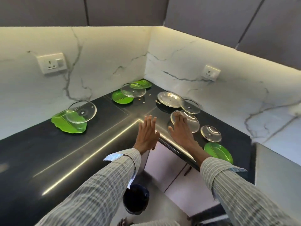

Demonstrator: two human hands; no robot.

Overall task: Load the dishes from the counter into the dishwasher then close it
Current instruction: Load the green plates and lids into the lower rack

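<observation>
Left hand (147, 132): flat, fingers straight and together, palm down over the inner corner of the black counter (48, 152) – holds nothing.
Right hand (180, 129): also flat, fingers straight, fingertips over the near edge of a steel plate (189, 122); can't tell if it's touching. No grip on anything.
Steel plate by right hand: lies on the R run of the counter, a small glass lid (211, 133) just beside it.
Bigger steel plate (169, 99): further back, w/ another glass lid (190, 106) overlapping its edge.
Green plate, near R (218, 152): at counter edge, just beyond the right sleeve (228, 176).
Corner: two green plates (122, 97) (142, 84) – a large glass lid (133, 90) rests tilted across them.
Left run: leaf-shaped green plate (68, 123) w/ a glass lid (81, 114) leaning on it.
Dishwasher: not seen.
Wall: marble backsplash, two sockets (52, 63) (211, 72).
Below: pale cabinet fronts (166, 162), dark bin (136, 199) on floor.
</observation>
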